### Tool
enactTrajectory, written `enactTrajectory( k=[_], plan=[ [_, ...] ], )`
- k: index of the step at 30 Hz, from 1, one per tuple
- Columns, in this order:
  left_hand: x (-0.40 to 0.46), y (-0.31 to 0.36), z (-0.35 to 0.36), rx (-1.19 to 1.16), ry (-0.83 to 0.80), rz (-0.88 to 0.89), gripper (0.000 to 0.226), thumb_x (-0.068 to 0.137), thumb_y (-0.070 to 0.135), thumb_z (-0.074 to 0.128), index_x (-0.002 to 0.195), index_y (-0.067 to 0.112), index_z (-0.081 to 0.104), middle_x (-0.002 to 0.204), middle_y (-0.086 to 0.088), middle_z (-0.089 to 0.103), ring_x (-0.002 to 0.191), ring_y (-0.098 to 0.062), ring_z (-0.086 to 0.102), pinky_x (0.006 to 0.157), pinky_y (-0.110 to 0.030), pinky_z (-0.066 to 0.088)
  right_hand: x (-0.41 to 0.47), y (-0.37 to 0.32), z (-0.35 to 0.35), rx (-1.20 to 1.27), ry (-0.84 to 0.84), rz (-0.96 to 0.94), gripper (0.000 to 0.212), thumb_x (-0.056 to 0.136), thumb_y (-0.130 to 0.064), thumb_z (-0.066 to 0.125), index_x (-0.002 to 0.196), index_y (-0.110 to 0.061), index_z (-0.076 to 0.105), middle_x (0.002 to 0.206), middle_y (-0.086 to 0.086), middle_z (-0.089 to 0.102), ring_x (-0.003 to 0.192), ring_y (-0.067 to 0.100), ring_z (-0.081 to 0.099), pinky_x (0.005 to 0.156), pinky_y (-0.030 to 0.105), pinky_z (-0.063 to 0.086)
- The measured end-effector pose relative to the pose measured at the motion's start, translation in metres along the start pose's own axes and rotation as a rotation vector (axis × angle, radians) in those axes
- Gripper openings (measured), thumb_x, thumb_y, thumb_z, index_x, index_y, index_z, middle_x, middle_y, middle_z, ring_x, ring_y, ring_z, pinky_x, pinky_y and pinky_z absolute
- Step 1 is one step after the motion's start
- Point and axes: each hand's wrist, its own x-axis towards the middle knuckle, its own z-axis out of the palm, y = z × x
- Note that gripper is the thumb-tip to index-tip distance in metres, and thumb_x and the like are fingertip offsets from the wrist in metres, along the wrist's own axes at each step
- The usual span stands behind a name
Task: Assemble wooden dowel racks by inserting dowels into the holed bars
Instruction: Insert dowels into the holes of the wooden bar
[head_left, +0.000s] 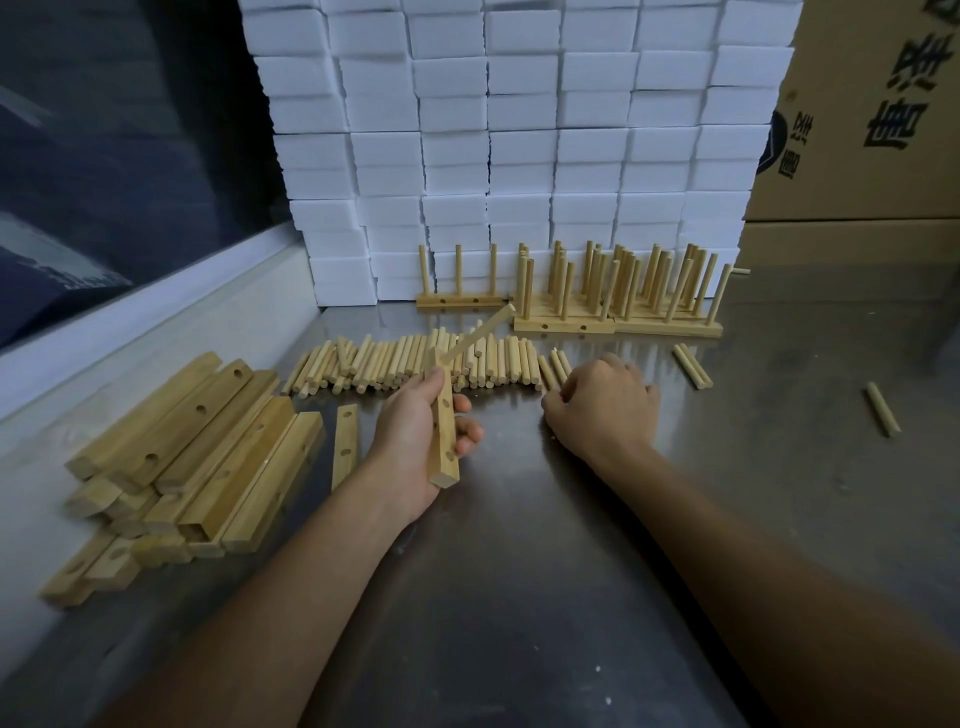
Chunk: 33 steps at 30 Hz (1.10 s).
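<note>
Holed pale-wood square bar (443, 421), centre frame, gripped upright in left hand (415, 441); one round wooden dowel (480, 332) seated at its top, angled right. Loose dowel row (415, 364) lies behind. Right hand (602, 405), knuckles curled on steel tabletop (519, 545) beside dowels; whether it pinches one, cannot tell. Risk: the seated dowel may be shallow and work loose; a skewed entry may jam the next.

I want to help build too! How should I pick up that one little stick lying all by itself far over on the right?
Pinch the lone dowel around its middle, coming straight down from above. It lies flat on the metal table with bare space all round it, so fingertips fit on both long sides. It is round and may roll, so close across its width, not along its length.
</note>
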Motion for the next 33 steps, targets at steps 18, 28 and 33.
enactTrajectory(
  k=[18, 28, 33],
  plan=[
    [-0.002, 0.005, -0.004, -0.03, -0.036, -0.058, 0.028, 0.105, 0.036, 0.04, 0.105, 0.012, 0.056, 0.061, -0.003, 0.051, 0.042, -0.014, 0.045, 0.034, -0.021, 0.031, -0.014, -0.021, -0.026, 0.939, 0.104, -0.196, 0.011, 0.102, -0.028, 0.049, 0.105, -0.019, 0.055, 0.071, 0.002, 0.062, 0.058, 0.015, 0.061, 0.052, 0.038, 0.055],
    [-0.006, 0.006, -0.003, -0.053, -0.071, 0.022, 0.029, 0.101, 0.025, 0.042, 0.088, 0.006, 0.059, 0.059, -0.006, 0.055, 0.044, -0.018, 0.049, 0.037, -0.022, 0.038, -0.03, -0.037, -0.017, 0.533, -0.103, -0.593, 0.014, 0.093, -0.024, 0.066, 0.1, -0.019, 0.076, 0.084, -0.01, 0.071, 0.075, 0.003, 0.062, 0.069, 0.023, 0.053],
    [-0.007, 0.005, -0.002, 0.086, -0.099, 0.099, 0.024, 0.104, 0.023, 0.041, 0.094, 0.012, 0.06, 0.062, -0.004, 0.05, 0.043, -0.017, 0.045, 0.036, -0.022, 0.034, -0.028, -0.035, -0.025, 0.341, -0.028, -0.663, 0.017, 0.093, -0.029, 0.064, 0.101, -0.02, 0.077, 0.09, -0.007, 0.073, 0.079, 0.012, 0.064, 0.067, 0.038, 0.054]
  ],
)
